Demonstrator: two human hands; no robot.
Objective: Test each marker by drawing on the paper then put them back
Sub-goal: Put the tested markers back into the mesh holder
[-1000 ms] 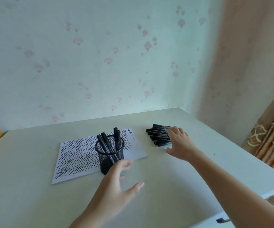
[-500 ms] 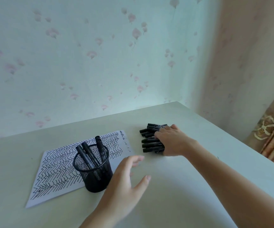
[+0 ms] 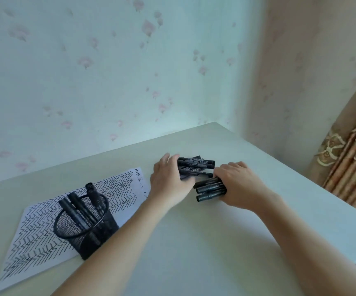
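Nearest, toward the table's [image 3: 194, 242] left edge, a black mesh cup [image 3: 87, 228] is seen standing on the paper [image 3: 34, 233], with three black markers [image 3: 81, 208] leaning inside it. The paper is covered with rows of black zigzag lines. Farther on, near the table's far right corner, a pile of black markers [image 3: 196, 165] is found lying flat. The pile is held from both sides. The left hand [image 3: 168, 182] is curled around the left ends of the far markers. The right hand [image 3: 237, 184] is curled over the near markers, and its fingers are wrapped around them. Behind the table, flowered wallpaper [image 3: 108, 71] is seen.
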